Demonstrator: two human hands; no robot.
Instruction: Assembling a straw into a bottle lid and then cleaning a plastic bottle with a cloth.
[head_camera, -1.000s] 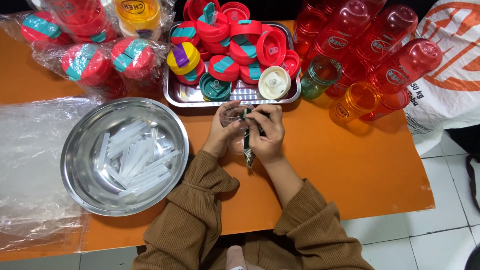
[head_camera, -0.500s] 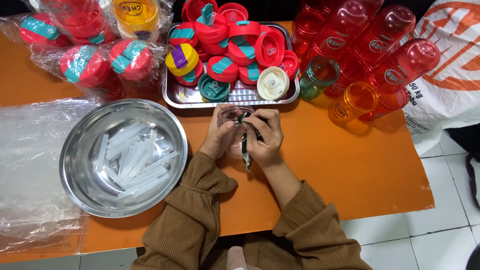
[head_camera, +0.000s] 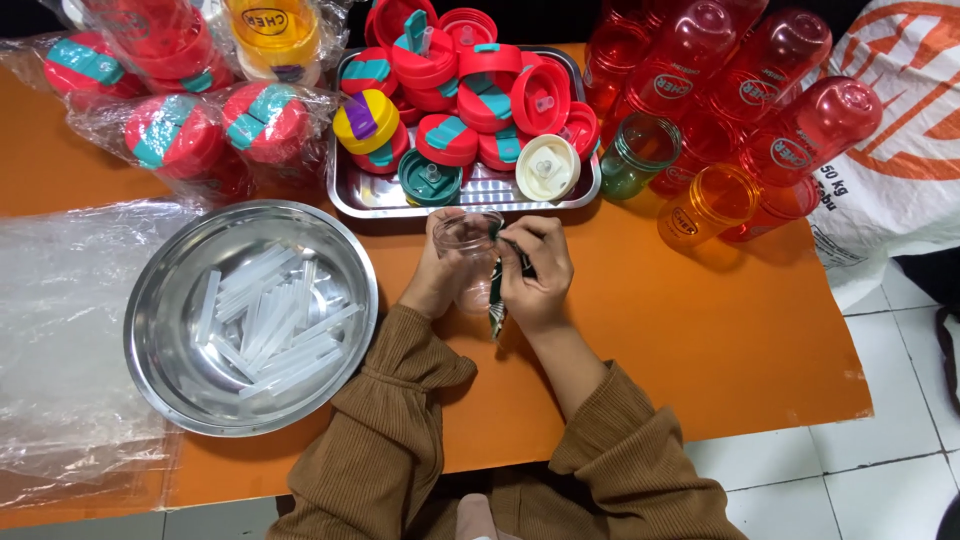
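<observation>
Centrally, just below the steel tray (head_camera: 350, 195), both hands meet over the orange counter (head_camera: 700, 340). The left hand (head_camera: 437, 275) cups a small clear cup (head_camera: 470, 255), fingers curled closed around its side. The right hand (head_camera: 535, 275) has its fingers pinched shut on a thin dark-green tool (head_camera: 497, 318), whose tip goes toward the cup's rim; the lower end hangs out below the palm. What the tool is, I cannot tell.

Left of centre sits a round steel bowl (head_camera: 160, 300) holding a loose heap of clear plastic straws (head_camera: 265, 325). None is in either hand.

The tray in the upper middle carries a pile of red, teal, yellow and cream lids (head_camera: 480, 110), all loose, none fitted to a bottle.

Upper right: a cluster of red bottles (head_camera: 740, 80) lying mouth-down or on their sides, plus a green cup (head_camera: 635, 155) and an orange cup (head_camera: 710, 205), all without lids. Upper left: bagged lids (head_camera: 170, 135) in clear wrap. Far left: a sheet of clear plastic (head_camera: 70, 340) spread flat.

Judging from the lie of things, assembly looks early: one piece in hand, the straws, lids and bottles apart and unjoined. No finished bottle is visible on the counter.
</observation>
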